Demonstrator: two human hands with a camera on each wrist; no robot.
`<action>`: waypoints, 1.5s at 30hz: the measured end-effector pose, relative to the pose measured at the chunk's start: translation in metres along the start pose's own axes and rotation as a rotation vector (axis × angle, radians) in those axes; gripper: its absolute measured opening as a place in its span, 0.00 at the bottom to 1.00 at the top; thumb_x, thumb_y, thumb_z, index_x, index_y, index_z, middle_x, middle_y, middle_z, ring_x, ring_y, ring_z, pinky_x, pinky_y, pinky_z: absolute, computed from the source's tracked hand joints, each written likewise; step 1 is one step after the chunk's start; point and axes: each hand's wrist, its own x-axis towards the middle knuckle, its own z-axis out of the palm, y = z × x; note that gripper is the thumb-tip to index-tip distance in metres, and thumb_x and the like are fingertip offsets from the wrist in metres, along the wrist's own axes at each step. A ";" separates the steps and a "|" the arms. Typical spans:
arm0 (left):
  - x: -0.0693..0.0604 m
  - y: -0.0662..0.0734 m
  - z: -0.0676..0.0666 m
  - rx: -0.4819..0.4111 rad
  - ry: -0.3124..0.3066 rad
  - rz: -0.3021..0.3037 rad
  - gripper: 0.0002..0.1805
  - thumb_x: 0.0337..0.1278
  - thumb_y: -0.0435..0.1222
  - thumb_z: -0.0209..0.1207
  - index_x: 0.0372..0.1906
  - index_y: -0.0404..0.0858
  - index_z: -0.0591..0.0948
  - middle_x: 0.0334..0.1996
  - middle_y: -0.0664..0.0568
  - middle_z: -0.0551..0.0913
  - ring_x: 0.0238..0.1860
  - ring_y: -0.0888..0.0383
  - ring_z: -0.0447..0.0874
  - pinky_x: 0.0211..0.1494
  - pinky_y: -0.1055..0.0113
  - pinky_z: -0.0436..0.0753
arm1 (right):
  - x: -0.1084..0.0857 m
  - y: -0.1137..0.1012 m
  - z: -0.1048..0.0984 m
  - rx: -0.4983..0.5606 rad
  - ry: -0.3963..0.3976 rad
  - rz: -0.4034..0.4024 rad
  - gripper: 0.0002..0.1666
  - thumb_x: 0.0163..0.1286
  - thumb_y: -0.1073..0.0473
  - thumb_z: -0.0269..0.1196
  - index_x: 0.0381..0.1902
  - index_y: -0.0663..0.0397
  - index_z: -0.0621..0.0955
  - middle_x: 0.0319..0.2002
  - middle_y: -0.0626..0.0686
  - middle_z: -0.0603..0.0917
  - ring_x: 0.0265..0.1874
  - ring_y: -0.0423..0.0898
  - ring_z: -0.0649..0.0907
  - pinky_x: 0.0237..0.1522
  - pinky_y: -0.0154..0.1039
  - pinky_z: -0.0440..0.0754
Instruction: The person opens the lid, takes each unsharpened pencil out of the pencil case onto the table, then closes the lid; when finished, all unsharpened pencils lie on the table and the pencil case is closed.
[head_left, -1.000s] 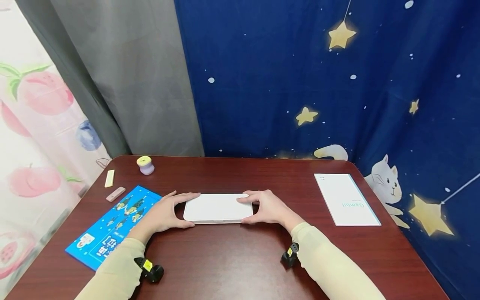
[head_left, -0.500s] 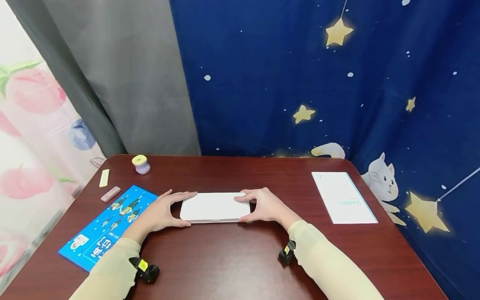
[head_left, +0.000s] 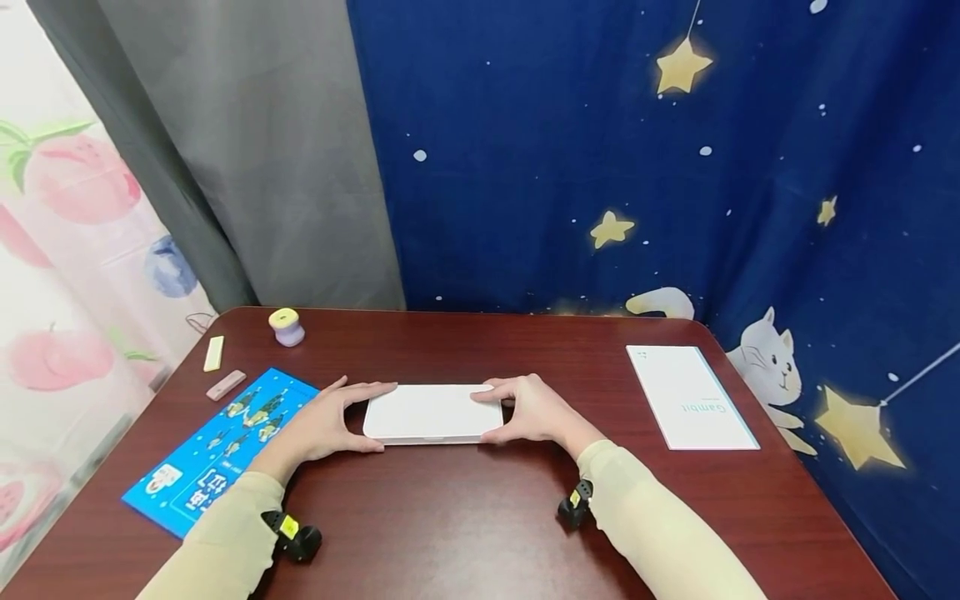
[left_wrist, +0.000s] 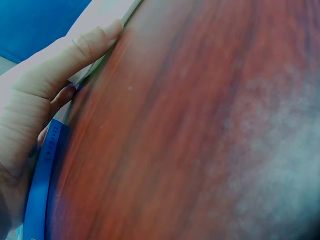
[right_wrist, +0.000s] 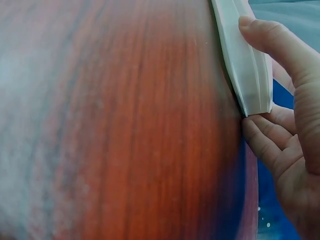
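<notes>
One box [head_left: 431,412] between fingers [head_left: 369,393], long axis left hand [head_left: 322,427] to right hand [head_left: 535,412]; each clamps an end, neither nearer.

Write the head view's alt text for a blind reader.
The left hand and right hand hold opposite ends of a flat white box at a reddish-brown table. To the left are a blue book, a pink bar, a yellow bar and a yellow-topped purple container; to the right, a white booklet marked Gambit.
</notes>
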 end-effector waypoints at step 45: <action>-0.001 -0.001 0.006 -0.146 0.074 -0.005 0.76 0.41 0.62 0.79 0.85 0.63 0.34 0.68 0.58 0.80 0.79 0.48 0.63 0.75 0.35 0.65 | 0.031 -0.003 -0.004 0.687 0.172 0.442 0.45 0.78 0.27 0.51 0.61 0.64 0.83 0.51 0.63 0.89 0.44 0.54 0.91 0.48 0.50 0.90</action>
